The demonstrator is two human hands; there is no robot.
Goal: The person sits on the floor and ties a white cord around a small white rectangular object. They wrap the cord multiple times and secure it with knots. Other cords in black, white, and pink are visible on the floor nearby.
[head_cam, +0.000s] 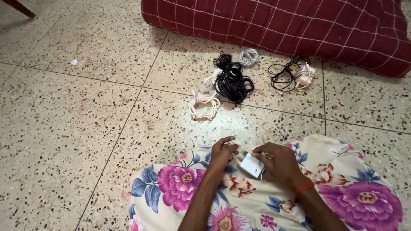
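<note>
Winding calls for steady tension: left hand pinches the white cable, right hand seemingly grips the white charger firmly over the floral cloth.

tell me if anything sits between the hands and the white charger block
Nothing visible does: the left hand and right hand both already touch the white charger block and its cable over the floral cloth.
</note>
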